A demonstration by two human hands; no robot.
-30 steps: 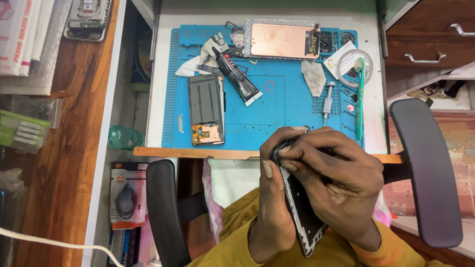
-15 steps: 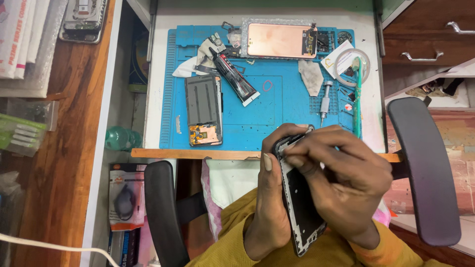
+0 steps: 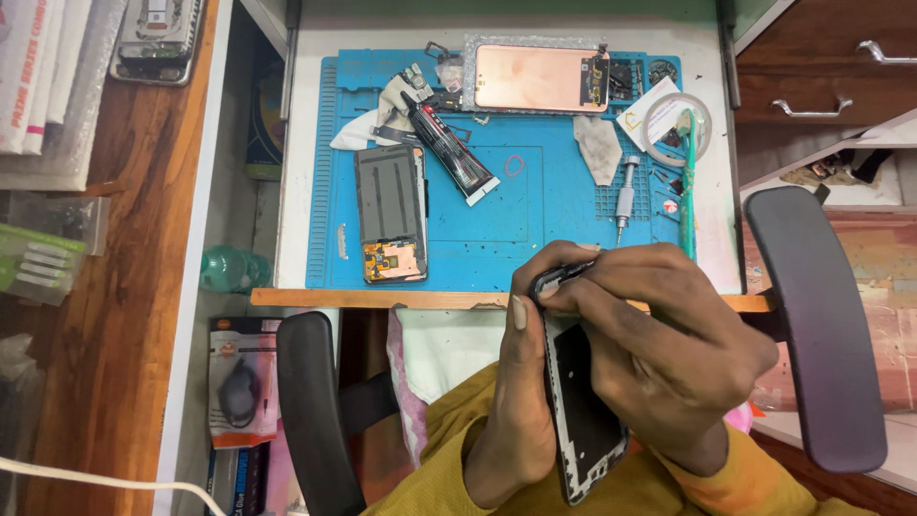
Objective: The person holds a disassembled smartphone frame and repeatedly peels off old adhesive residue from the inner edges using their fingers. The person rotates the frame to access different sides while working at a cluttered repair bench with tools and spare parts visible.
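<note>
The left hand (image 3: pixel 521 392) grips a bare phone frame (image 3: pixel 583 420) along its left edge, near the lap and just short of the bench (image 3: pixel 296 143). The right hand (image 3: pixel 669 354) lies over the frame's far end, its fingers (image 3: pixel 597 287) pressed together on the top edge. On the blue repair mat (image 3: pixel 535 220) farther off lie a dark phone back with exposed board (image 3: pixel 390 215), a copper-coloured screen panel (image 3: pixel 535 76), an adhesive tube (image 3: pixel 454 153), a screwdriver (image 3: pixel 625 201) and green tweezers (image 3: pixel 686 186).
</note>
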